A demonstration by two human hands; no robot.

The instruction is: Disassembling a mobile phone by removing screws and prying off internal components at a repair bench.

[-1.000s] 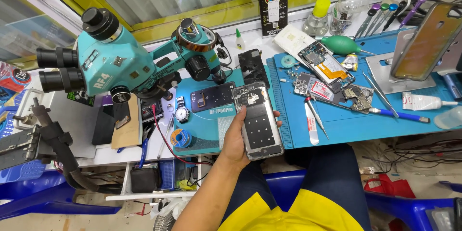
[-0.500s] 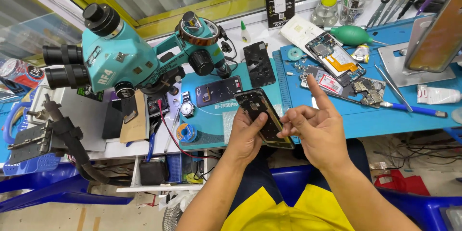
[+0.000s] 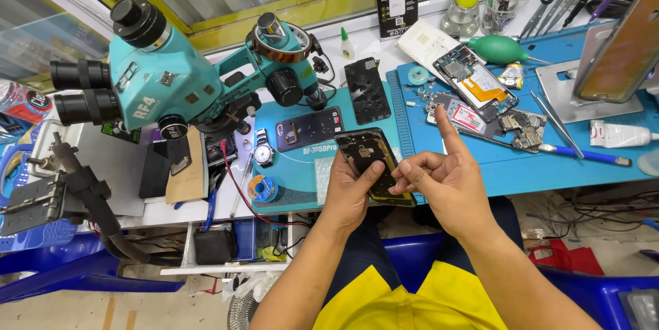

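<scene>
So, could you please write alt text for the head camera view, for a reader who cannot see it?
Seen from above, a person's left hand holds a dark opened phone over a blue work mat, while the right hand touches its edge, index finger raised. A teal microscope stands to the left; phone parts and tools lie scattered on the bench.
</scene>
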